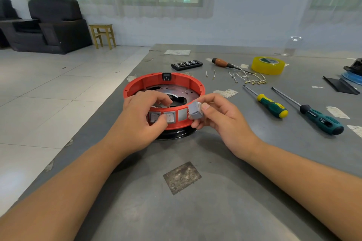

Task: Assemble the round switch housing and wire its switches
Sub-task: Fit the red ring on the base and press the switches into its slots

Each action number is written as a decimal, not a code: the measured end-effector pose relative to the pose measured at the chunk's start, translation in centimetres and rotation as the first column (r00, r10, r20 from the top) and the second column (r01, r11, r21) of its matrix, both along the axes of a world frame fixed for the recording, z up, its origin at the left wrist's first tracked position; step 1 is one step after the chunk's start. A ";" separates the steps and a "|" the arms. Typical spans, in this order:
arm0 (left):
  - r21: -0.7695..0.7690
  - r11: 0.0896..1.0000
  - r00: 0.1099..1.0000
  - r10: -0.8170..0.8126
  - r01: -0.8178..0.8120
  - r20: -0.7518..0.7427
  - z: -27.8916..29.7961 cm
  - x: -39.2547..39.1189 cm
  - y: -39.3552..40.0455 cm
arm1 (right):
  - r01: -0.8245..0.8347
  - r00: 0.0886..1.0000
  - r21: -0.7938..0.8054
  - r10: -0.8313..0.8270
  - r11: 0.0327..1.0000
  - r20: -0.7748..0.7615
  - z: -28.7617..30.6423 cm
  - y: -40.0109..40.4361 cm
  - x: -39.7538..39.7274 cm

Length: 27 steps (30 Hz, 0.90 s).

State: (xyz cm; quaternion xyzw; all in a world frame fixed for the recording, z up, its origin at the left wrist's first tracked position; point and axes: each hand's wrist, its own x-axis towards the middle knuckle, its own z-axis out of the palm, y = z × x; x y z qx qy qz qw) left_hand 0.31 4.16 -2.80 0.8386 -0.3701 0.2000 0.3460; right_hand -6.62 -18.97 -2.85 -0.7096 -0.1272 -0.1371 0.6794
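Grey counter (195,211) carries the red housing (164,84) near its middle; left hand (141,121) grips its near wall, right hand (219,121) pinches a grey switch (195,111) just right of the open slot (182,114)

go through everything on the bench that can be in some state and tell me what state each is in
red round housing: upright on table, top open.
two fitted switches: seated in front wall.
empty slot: unfilled.
grey switch: loose, pinched by right hand.
left hand: grips housing rim.
tape roll: lying flat.
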 end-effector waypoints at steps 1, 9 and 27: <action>0.001 1.000 1.000 0.004 -0.004 -0.007 0.0 0.0 0.0 | -0.009 1.000 0.050 0.010 0.999 -0.024 0.1 -0.1 0.1; -0.021 1.000 1.000 -0.003 0.004 0.028 0.2 -0.4 -0.2 | -0.021 0.997 0.105 0.028 0.994 -0.072 0.1 -0.4 0.3; 0.104 0.995 0.972 -0.028 0.003 0.235 0.7 -1.9 -1.8 | -0.045 0.999 -0.075 0.046 0.996 0.011 0.0 0.0 -0.4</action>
